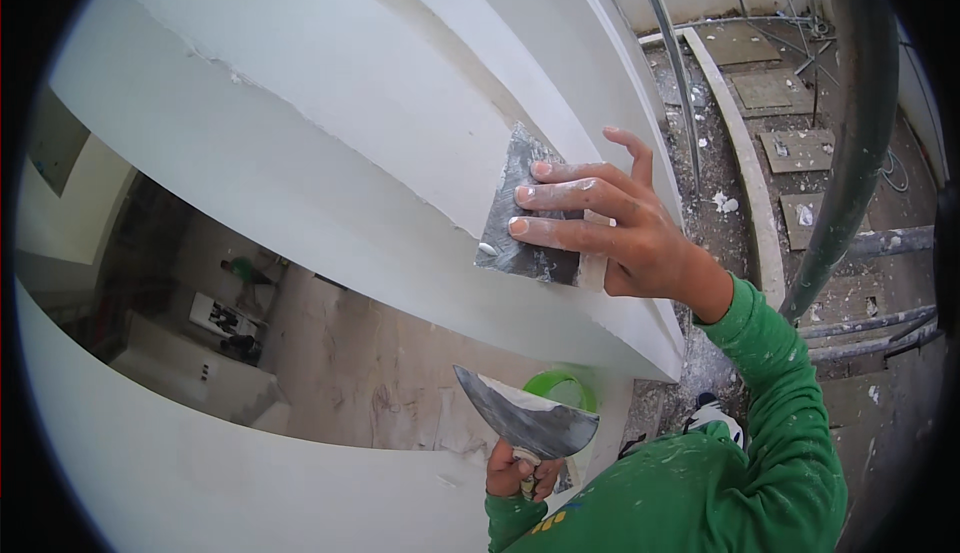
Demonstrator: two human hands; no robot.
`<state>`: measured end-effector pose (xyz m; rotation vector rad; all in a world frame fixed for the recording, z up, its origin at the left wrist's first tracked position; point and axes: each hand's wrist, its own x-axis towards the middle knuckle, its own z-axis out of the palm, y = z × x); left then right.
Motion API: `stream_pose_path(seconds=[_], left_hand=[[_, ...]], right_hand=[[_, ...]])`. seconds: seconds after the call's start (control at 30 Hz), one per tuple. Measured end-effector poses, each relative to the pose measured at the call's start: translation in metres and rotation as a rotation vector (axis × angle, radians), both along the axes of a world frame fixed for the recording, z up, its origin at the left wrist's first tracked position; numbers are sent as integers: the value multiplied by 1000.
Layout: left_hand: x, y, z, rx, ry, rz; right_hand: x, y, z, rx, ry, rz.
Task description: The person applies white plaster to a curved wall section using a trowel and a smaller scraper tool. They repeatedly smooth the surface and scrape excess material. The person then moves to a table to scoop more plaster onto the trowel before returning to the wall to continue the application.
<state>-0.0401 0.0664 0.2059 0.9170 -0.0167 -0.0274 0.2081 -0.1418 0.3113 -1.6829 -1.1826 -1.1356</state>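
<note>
My right hand (620, 223) grips a flat grey metal scraper (500, 238), three fingers spread over its face and little finger raised, with the blade against the white plastered surface (400, 103). A ragged seam runs along that surface. Low in the view, my left hand (512, 473) is closed round the handle of a wide putty knife (515, 423), whose dark blade is held out with white putty along one edge. Behind this blade is a green bucket (570, 385), partly hidden.
Green metal scaffold tubes (840, 193) stand close on my right, above a dusty walkway with boards (795, 153) and a low curb (750, 173). Through the curved opening at left, a lower floor (340, 353) shows, with a person in green (243, 275) far below.
</note>
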Motion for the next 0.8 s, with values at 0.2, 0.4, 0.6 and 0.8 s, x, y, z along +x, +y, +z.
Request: stream_pose_path(seconds=[0.2,0.4,0.6,0.8], left_hand=[[-2,1,-19,-3,-110,-49],[-3,-9,-28,-32,-132,-81],[-7,-13,-24,-19,-63,-60],[-17,-25,-50,-48,51,-244]], right_hand=[[-4,-8,-107,-41,159,84],[-17,-27,-199,-110,280,112],[-44,-46,-255,-261,497,113],[-120,-58,-193,190,465,269]])
